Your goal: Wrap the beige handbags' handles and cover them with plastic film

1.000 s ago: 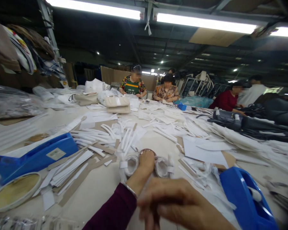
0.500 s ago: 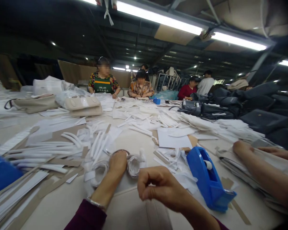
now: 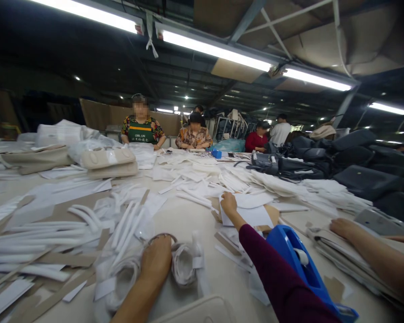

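Observation:
My left hand (image 3: 157, 259) is closed round a curved brown-edged strap (image 3: 161, 235), its fingertips mostly hidden. On either side of it sit a wrapped white coil (image 3: 124, 278) and a second wrapped coil (image 3: 184, 264). A beige bag (image 3: 198, 312) lies below, cut off by the lower edge of the view. Farther out, my right hand (image 3: 229, 203) has its curled fingers at the left edge of a white sheet (image 3: 244, 216). Under my right sleeve stands a blue tape dispenser (image 3: 299, 260).
White tubes (image 3: 50, 226) and paper strips cover the left side. Beige bags (image 3: 109, 161) lie beyond them, dark bags (image 3: 370, 177) at right. At right, a co-worker's hand (image 3: 345, 227) rests on beige pieces (image 3: 340, 249). Other people sit across the table.
My right hand has moved from above the beige bag forward to the white sheet. My left hand stays at the strap between the coils. The view has shifted slightly.

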`<state>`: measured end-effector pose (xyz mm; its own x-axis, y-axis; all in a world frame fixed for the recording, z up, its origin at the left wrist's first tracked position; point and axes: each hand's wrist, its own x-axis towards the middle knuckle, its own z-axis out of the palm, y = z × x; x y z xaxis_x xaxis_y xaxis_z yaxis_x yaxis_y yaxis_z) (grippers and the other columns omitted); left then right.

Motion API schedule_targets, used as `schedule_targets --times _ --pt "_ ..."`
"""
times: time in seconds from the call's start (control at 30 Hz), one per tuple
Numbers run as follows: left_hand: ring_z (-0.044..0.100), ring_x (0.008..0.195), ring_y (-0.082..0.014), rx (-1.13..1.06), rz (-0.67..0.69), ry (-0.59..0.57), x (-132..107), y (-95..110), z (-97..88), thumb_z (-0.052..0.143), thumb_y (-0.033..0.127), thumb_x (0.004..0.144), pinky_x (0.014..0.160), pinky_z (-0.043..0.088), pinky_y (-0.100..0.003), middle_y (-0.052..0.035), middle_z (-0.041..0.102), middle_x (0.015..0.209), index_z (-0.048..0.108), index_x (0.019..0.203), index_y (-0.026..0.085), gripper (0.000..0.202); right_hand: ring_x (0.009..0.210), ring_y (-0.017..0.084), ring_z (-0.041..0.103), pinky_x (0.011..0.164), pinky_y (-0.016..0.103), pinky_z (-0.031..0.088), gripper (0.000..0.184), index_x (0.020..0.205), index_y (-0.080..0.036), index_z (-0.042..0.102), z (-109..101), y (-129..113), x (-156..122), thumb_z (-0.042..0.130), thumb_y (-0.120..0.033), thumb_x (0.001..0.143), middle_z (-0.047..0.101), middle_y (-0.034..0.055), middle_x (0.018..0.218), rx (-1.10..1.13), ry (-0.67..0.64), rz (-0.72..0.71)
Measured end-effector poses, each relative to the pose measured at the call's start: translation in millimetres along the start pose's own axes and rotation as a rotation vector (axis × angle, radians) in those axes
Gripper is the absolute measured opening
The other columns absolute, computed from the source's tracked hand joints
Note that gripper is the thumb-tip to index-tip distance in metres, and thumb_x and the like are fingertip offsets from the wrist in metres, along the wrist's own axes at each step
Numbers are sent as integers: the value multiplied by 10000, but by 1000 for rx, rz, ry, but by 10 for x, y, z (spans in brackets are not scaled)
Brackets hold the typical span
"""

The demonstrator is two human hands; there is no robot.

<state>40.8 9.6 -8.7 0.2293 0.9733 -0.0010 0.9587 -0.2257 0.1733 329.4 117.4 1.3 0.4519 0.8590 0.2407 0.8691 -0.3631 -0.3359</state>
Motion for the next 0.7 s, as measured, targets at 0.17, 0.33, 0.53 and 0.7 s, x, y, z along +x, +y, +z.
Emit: schedule_targets --times 0.17,0.33,0.53,0.7 --pt "616 1065 -238 12 -10 -29 26 -28 64 346 81 904 874 446 -333 -110 678 1113 648 1064 163 351 1209 292 468 965 384 354 313 1132 -74 642 224 -112 541 422 -80 910 585 194 1212 -166 59 -18" --pt "613 1079 -232 29 -16 -50 24 -30 42 368 101 907 888 439 -332 -99 674 1139 643 1074 181 331 1198 254 485 1034 457 335 247 1128 -128 618 333 -42 734 537 -272 946 594 92 1198 -263 9 -86" --pt "624 1077 -239 24 -16 -47 14 -6 1 368 98 902 890 455 -345 -98 680 1138 646 1082 184 342 1168 257 516 1017 480 378 348 1196 -142 573 196 18 577 575 -367 932 567 99 1239 -284 -16 -140" --pt "644 1045 -240 15 -10 1 37 -38 65 363 91 893 859 473 -339 -112 695 1097 666 1050 170 351 1107 238 550 972 398 369 255 1165 -140 595 -132 -116 425 520 -200 929 619 109 1135 -218 -3 -193"
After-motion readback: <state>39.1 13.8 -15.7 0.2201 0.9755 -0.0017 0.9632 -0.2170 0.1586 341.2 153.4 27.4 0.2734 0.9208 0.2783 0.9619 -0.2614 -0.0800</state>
